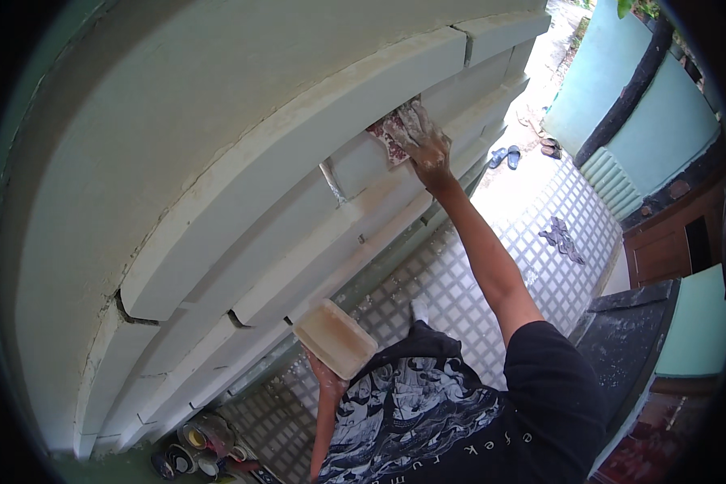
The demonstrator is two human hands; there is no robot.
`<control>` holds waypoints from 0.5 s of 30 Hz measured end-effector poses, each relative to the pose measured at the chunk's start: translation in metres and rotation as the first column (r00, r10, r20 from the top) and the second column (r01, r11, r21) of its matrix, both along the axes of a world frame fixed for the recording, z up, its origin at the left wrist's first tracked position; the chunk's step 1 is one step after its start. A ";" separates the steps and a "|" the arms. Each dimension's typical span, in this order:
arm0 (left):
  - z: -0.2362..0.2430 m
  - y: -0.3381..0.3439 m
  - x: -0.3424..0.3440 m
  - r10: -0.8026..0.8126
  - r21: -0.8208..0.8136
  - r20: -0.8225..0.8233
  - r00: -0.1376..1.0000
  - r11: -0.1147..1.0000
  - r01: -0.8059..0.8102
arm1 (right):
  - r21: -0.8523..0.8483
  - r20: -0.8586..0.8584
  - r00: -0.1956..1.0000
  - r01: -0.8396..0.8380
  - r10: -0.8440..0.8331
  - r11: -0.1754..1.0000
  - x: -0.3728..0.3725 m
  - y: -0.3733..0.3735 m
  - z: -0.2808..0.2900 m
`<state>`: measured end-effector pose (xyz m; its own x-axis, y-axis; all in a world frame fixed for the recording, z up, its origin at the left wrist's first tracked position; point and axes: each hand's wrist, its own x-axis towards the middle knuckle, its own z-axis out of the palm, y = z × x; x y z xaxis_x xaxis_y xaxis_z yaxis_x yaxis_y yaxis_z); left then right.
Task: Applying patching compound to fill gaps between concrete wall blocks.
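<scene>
My right hand (pixel 422 139) is stretched up to the wall, its fingers dusted white. Under them a red-and-white patterned cloth (pixel 390 142) is pressed against the recess between two raised bands of the pale wall moulding (pixel 274 121). Lower down, my left hand (pixel 325 376) grips the edge of a shallow rectangular tray (pixel 335 339), cream-coloured with a brownish inside. The tray is tilted, close to my body. A groove with a whitish filled streak (pixel 331 182) shows in the moulding, left of the cloth.
A patterned tile floor (pixel 492 258) lies below. Blue slippers (pixel 505 156), brown sandals (pixel 551 148) and a crumpled rag (pixel 562 239) are on the ground to the right. Several containers (pixel 198 448) are heaped at the lower left. A dark bench-like surface (pixel 626 343) stands at the right.
</scene>
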<state>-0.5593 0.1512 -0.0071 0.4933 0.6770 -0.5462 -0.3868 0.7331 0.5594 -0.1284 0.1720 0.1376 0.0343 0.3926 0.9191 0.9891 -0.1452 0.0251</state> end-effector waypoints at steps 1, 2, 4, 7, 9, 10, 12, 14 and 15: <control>-0.002 -0.001 -0.001 -0.026 -0.001 -0.003 1.000 1.000 0.026 | -0.002 0.001 1.000 0.003 -0.003 1.000 0.004 -0.001 -0.011; -0.005 -0.002 -0.002 -0.053 -0.002 -0.006 0.999 0.999 0.053 | -0.050 0.000 1.000 -0.013 0.013 0.999 0.009 -0.003 -0.030; -0.021 -0.004 -0.013 -0.028 0.012 -0.026 0.999 1.000 0.028 | -0.093 -0.010 0.999 -0.045 0.045 0.995 0.002 -0.008 -0.048; -0.019 -0.004 -0.005 -0.010 0.109 -0.099 0.995 0.994 0.020 | -0.138 -0.102 0.973 -0.221 0.208 0.965 -0.013 -0.025 -0.056; -0.007 -0.005 0.001 0.004 0.190 -0.167 0.986 0.981 0.028 | -0.055 -0.068 0.983 -0.172 0.168 0.984 -0.001 -0.021 -0.045; -0.003 -0.004 0.002 -0.033 0.125 -0.105 0.994 0.991 0.046 | 0.026 -0.036 0.992 -0.119 0.120 0.993 0.003 -0.021 -0.038; 0.005 -0.003 0.005 -0.075 0.063 -0.050 0.996 0.995 0.078 | 0.080 -0.087 0.994 -0.059 0.066 0.995 0.002 -0.011 -0.020; 0.010 -0.006 0.014 -0.072 0.154 -0.199 0.977 0.982 0.104 | -0.018 -0.197 0.976 -0.097 0.092 0.995 0.016 -0.006 -0.042; 0.009 -0.006 0.012 -0.065 0.155 -0.213 0.975 0.983 0.099 | -0.029 -0.154 0.984 -0.098 0.092 0.995 0.001 -0.005 -0.036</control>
